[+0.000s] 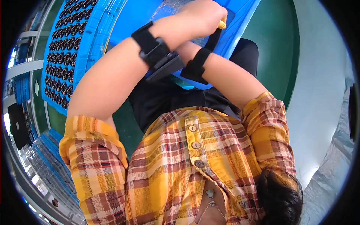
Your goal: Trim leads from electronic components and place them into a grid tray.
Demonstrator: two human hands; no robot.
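My left forearm crosses over the right one. At the top, my left hand (204, 17) is closed, with a yellow covering (222, 24) at a fingertip. A black strap (214, 39) runs from that fingertip down to the black wristband (198, 64) on my right arm; the left fingers appear to grip its end. Only the wrist end of my right hand (187, 49) shows; its fingers are hidden behind my left forearm. Another black wristband (146, 39) with a dark box-shaped device (165, 66) sits on my left wrist.
Beneath my hands is a blue plastic bin (240, 24), with clear material (164, 11) inside. To the left stands a blue tray (67, 48) holding rows of small dark coiled parts. A pale surface (318, 93) runs along the right, beside green floor (275, 48). Stacked blue trays (56, 153) are at far left.
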